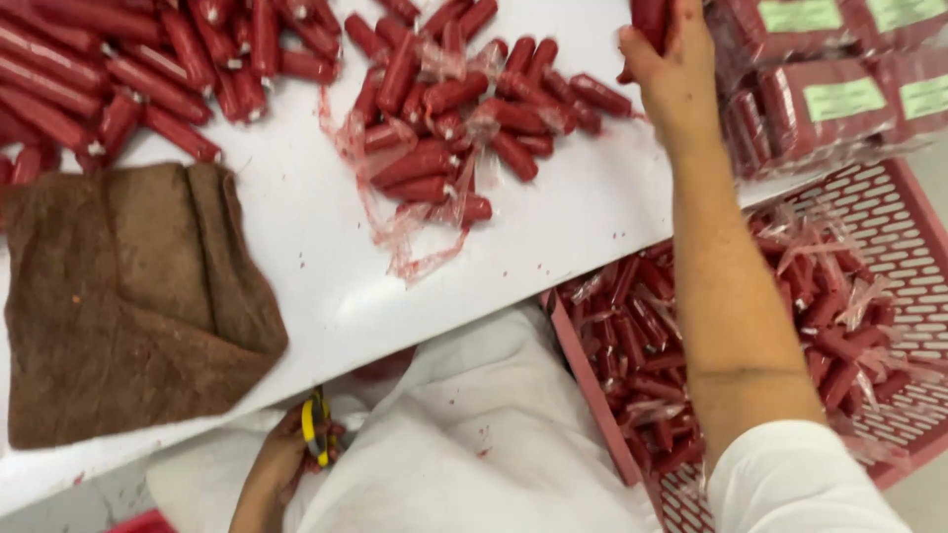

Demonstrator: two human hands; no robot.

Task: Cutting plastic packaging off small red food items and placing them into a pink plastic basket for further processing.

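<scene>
My right hand (679, 77) reaches across the white table (316, 266) to its far side and grips a red sausage (649, 22) at the top edge of the view. A loose heap of short red sausages (449, 118) with torn clear casing lies just left of that hand. My left hand (281, 464) is low, below the table edge by my white coat, closed around yellow-handled scissors (316, 426).
A brown cloth (128, 296) lies on the table's left. More long sausages (148, 69) are piled at the top left. Packed sausage bags with green labels (839, 94) sit top right. A pink perforated crate (889, 247) holding sausages stands below right.
</scene>
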